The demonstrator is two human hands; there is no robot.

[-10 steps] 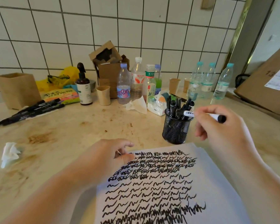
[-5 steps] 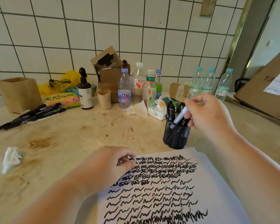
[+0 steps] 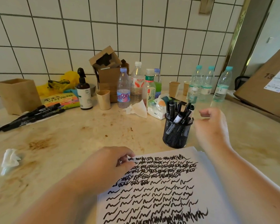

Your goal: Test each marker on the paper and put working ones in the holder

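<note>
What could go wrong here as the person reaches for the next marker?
1. The right hand hovers beside the crowded black mesh holder; a knock could tip it.
2. Reaching for the black markers lying far left could smear ink on the scribbled white paper under the left hand.

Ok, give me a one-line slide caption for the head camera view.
Right hand empty beside the mesh holder of markers; left hand steadies the scribbled paper.

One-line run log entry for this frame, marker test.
right hand: empty, beside mesh holder | marker: in holder | left hand: rests on paper | untested markers: far left
</note>
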